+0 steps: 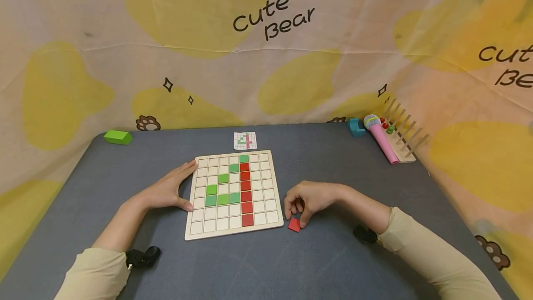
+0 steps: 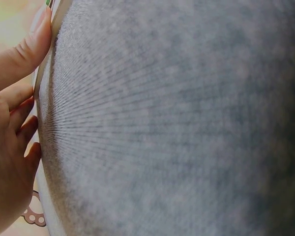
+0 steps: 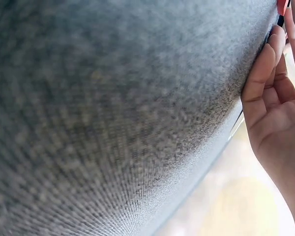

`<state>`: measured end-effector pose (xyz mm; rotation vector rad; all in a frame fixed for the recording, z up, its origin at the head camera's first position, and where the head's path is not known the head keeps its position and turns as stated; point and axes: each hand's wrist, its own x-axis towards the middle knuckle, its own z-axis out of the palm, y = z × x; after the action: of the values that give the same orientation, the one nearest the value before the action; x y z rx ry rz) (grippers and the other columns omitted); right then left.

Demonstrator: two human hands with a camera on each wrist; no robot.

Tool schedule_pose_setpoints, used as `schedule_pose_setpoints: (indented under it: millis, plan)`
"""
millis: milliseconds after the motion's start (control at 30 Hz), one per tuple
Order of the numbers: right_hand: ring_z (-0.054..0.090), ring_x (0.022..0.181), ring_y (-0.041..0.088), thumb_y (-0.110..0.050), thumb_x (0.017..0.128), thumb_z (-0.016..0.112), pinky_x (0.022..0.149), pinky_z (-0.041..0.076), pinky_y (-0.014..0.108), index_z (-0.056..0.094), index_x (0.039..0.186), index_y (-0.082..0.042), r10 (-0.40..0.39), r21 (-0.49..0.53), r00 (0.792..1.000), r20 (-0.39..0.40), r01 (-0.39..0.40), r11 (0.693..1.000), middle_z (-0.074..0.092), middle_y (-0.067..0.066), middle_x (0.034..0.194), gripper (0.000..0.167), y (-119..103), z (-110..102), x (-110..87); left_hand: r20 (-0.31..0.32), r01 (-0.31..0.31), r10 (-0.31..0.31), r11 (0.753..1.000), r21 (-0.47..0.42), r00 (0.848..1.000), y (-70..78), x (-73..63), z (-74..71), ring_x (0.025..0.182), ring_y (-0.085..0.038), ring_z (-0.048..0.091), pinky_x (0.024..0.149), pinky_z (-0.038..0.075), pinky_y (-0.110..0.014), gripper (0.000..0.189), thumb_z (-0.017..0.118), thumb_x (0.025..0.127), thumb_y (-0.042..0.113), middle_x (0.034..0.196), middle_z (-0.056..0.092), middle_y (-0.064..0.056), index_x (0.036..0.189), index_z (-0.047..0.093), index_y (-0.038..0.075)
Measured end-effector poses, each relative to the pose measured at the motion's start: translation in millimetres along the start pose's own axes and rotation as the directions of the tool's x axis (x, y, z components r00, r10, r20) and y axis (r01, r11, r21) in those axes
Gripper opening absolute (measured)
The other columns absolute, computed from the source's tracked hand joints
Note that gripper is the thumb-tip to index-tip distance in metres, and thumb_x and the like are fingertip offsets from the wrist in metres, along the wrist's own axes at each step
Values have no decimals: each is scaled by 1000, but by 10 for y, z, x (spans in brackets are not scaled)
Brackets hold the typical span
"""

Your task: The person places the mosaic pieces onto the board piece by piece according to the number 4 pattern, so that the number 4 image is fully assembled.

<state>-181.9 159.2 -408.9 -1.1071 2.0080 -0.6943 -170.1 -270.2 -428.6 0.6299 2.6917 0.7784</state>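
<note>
A square wooden grid board [image 1: 204,230] lies on the table. Red tiles [image 1: 246,196] form one column in it, and green tiles [image 1: 223,199] run in a slanting line and a short row to the left. My left hand [image 1: 164,192] rests at the board's left edge, fingers straight and spread, thumb touching the frame lower down. Just off the board's lower right corner, my right hand [image 1: 310,199] pinches a loose red tile [image 1: 294,225] between thumb and forefinger, its other fingers curled. In the right wrist view, only a sliver of that red tile [image 3: 282,6] shows.
A small pattern card [image 1: 245,140] lies behind the board. A green block [image 1: 118,137] sits at the far left corner. Toward the back right are a blue block [image 1: 356,127], a pink toy microphone [image 1: 383,142] and a wooden peg stand [image 1: 405,154]. A patterned cloth hangs behind.
</note>
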Motion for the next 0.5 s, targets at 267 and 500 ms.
schedule_pose_setpoints:
  millis: [267, 500]
  plan:
    - [55, 72, 6, -10, 67, 89, 66, 48, 17, 75, 94, -25, -44, -61, 999, -9, 44, 997, 61, 2, 86, 33, -2, 29, 4, 3, 4, -4, 1000, -6, 1000, 12, -8, -4, 149, -54, 13, 114, 17, -70, 123, 89, 62, 42, 164, 16, -26, 156, 22, -2]
    - [54, 71, 5, -11, 67, 89, 66, 47, 16, 74, 93, -26, -59, -103, 998, -17, 57, 993, 60, 1, 85, 33, -20, 40, 0, 3, 3, -3, 1000, -9, 1000, 15, -12, -10, 149, -55, 13, 113, 16, -71, 123, 89, 62, 42, 164, 15, -26, 156, 23, -2]
